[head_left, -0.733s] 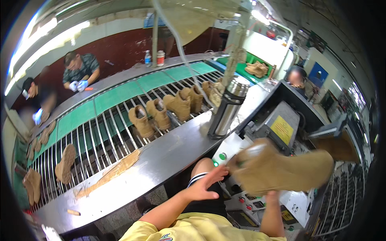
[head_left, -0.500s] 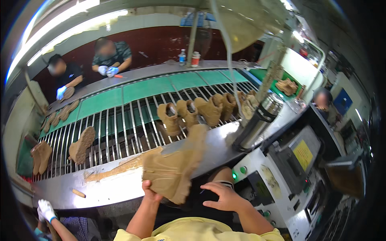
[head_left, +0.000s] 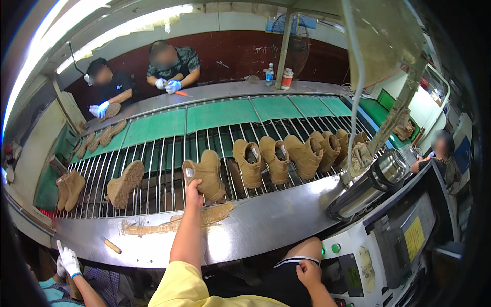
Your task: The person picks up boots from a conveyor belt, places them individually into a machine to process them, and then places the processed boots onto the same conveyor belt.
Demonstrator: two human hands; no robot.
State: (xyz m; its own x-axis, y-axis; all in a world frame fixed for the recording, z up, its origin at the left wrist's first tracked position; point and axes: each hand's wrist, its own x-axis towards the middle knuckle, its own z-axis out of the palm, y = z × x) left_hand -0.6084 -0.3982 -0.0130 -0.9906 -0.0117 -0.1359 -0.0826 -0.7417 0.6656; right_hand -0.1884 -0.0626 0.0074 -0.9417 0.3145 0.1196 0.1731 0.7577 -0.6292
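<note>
My left hand (head_left: 193, 193) reaches forward over the metal ledge and grips a tan boot (head_left: 207, 175) by its upper part. That boot is over the bars of the roller conveyor (head_left: 162, 197), just left of a row of similar tan boots, the nearest of them a boot (head_left: 248, 166) with a white label inside. Near my knee, my right hand (head_left: 309, 273) is drawn back with its fingers curled in, and I see nothing in it. Farther left, another boot (head_left: 125, 183) lies on its side with its sole showing, and a pair of boots (head_left: 70, 189) stands at the end.
A steel thermos (head_left: 368, 181) leans at the right of the ledge (head_left: 266, 222), beside a control panel (head_left: 358, 271). A small wooden-looking stick (head_left: 112, 246) lies at left. Two gloved people work across the conveyor; a white-gloved hand (head_left: 69, 260) is at lower left, another person at right.
My left hand has carried the boot forward and left from above the ledge to the conveyor. My right hand has pulled back toward my knee and curled. The view has shifted.
</note>
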